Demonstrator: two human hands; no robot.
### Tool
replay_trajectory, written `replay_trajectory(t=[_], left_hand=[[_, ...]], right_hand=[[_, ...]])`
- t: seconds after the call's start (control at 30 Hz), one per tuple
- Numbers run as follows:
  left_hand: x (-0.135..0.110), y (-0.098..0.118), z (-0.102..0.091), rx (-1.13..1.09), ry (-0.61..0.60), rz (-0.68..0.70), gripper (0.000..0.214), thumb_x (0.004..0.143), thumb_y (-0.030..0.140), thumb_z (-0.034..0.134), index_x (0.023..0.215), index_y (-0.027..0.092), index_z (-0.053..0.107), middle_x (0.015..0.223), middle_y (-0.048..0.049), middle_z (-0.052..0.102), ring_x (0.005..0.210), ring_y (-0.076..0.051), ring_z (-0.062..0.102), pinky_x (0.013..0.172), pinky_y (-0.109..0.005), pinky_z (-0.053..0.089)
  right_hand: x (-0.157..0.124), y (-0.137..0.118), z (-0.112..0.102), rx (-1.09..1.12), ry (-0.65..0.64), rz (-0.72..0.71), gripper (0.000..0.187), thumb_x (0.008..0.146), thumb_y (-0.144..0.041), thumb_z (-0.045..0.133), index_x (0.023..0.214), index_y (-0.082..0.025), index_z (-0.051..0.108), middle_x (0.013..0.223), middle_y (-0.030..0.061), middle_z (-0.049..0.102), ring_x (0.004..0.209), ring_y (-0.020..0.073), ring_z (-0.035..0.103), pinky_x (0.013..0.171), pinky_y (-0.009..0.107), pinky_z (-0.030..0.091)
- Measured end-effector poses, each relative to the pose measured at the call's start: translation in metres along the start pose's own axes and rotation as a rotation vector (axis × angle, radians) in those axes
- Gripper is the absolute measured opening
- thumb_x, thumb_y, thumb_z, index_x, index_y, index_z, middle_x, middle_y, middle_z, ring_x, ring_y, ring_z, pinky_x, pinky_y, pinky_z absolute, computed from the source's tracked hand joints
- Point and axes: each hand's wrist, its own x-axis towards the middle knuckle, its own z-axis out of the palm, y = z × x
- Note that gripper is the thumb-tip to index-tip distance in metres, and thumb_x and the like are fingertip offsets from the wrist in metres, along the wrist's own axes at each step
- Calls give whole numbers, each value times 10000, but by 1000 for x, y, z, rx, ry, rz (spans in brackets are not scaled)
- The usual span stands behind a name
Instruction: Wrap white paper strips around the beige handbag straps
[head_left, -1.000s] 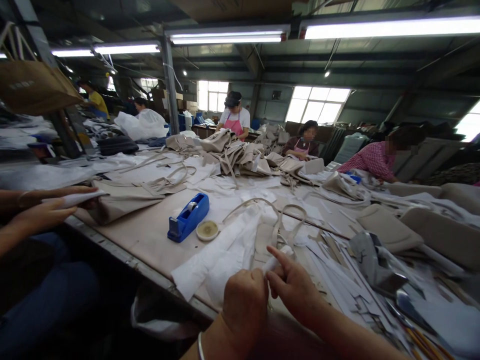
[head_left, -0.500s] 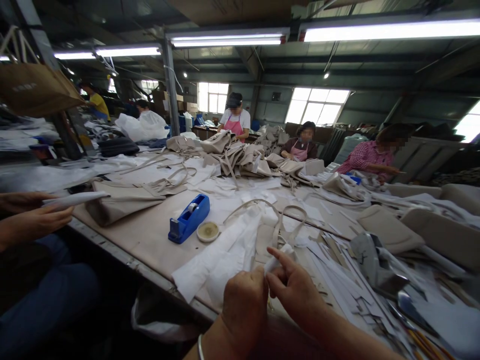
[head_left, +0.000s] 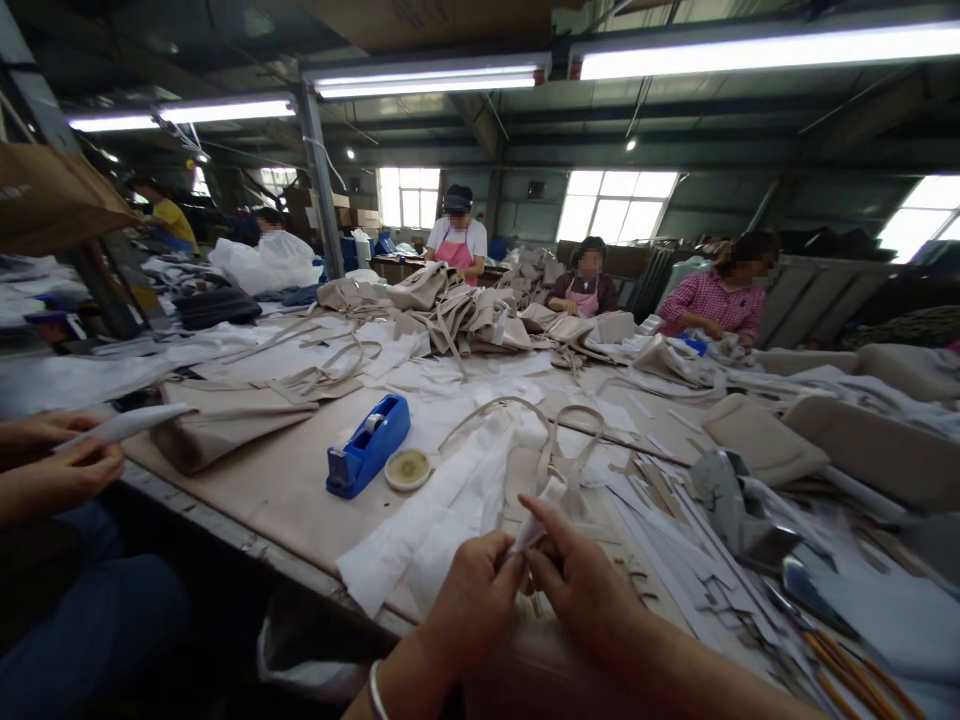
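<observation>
My left hand [head_left: 472, 600] and my right hand [head_left: 585, 585] meet at the table's near edge, both pinching a small white piece of paper or cloth [head_left: 534, 520] between fingertips. Just beyond them lies crumpled white tissue paper [head_left: 435, 520] and a beige fabric bag with looped handles [head_left: 555, 450]. A blue tape dispenser [head_left: 369, 445] and a round tape roll [head_left: 408, 468] sit to the left of my hands.
A co-worker's hands [head_left: 60, 470] at the left hold a white strip. Beige bags and straps [head_left: 457, 310] pile up mid-table; paper scraps [head_left: 675, 560] and padded beige pieces [head_left: 765, 440] lie right. Three people [head_left: 585, 280] work at the far side.
My left hand has opened from a fist-like grip and its fingers now pinch the white piece with the right hand. The view has shifted slightly right; the co-worker's hands moved left.
</observation>
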Motion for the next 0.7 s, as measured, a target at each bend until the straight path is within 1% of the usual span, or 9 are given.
replay_trajectory(t=[0.07, 0.2, 0.27, 0.33, 0.4, 0.43, 0.5, 0.57, 0.7], left_hand=[[1, 0, -3, -96, -71, 16, 257, 947, 283, 478, 756, 174, 611, 735, -15, 660, 722, -164, 608, 674, -255, 435], [6, -5, -6, -174, -126, 29, 313, 957, 400, 494, 780, 171, 612, 744, -3, 619, 716, -152, 552, 691, -250, 420], [8, -8, -7, -202, -152, -2, 368, 936, 485, 520, 776, 167, 614, 725, -2, 602, 686, -147, 523, 664, -248, 405], [10, -9, -6, -250, -180, -21, 434, 906, 565, 537, 763, 163, 613, 707, -6, 594, 671, -145, 505, 649, -248, 395], [10, -7, -5, -307, -200, -38, 494, 879, 633, 536, 755, 159, 606, 702, -15, 605, 658, -144, 501, 628, -248, 387], [10, -5, -4, -320, -201, -61, 518, 868, 659, 534, 763, 157, 607, 698, -21, 614, 644, -144, 500, 608, -248, 379], [10, -1, -2, -311, -192, -111, 545, 850, 686, 538, 788, 150, 621, 677, -27, 627, 603, -140, 493, 565, -246, 361], [12, 1, 0, -299, -195, -139, 551, 846, 682, 552, 814, 139, 642, 642, -26, 627, 567, -135, 485, 543, -246, 352], [15, -3, 2, -433, -263, -155, 623, 820, 740, 532, 795, 129, 648, 543, 3, 547, 485, -110, 432, 485, -236, 289]], right_hand=[[2, -5, -4, 41, -20, 12, 612, 883, -181, 488, 1487, -192, 387, 757, 1, 704, 703, 171, 674, 739, 312, 537], [5, -13, -11, 11, -29, 35, 650, 852, -152, 507, 1490, -217, 407, 718, -2, 716, 694, 172, 683, 711, 291, 541], [7, -11, -14, -28, -29, 16, 682, 836, -145, 525, 1500, -238, 400, 735, 0, 718, 718, 174, 682, 732, 292, 537], [8, -5, -16, -65, -11, -9, 719, 815, -143, 558, 1505, -255, 394, 802, 11, 721, 767, 178, 674, 762, 300, 530], [8, 1, -18, -67, 16, -37, 724, 794, -139, 585, 1489, -263, 423, 834, 11, 712, 777, 178, 659, 748, 296, 526], [8, 3, -18, -41, 15, -56, 708, 792, -137, 589, 1472, -266, 445, 825, 4, 706, 758, 172, 654, 725, 287, 526], [8, 6, -19, 68, -45, -108, 649, 811, -132, 573, 1439, -268, 480, 776, -18, 696, 695, 154, 652, 680, 266, 528], [7, 7, -22, 150, -96, -191, 586, 826, -136, 576, 1396, -261, 521, 784, -23, 701, 689, 144, 658, 688, 256, 533], [8, 4, -30, 105, -128, -350, 554, 812, -104, 590, 1343, -260, 580, 896, -2, 712, 747, 134, 650, 714, 238, 518]])
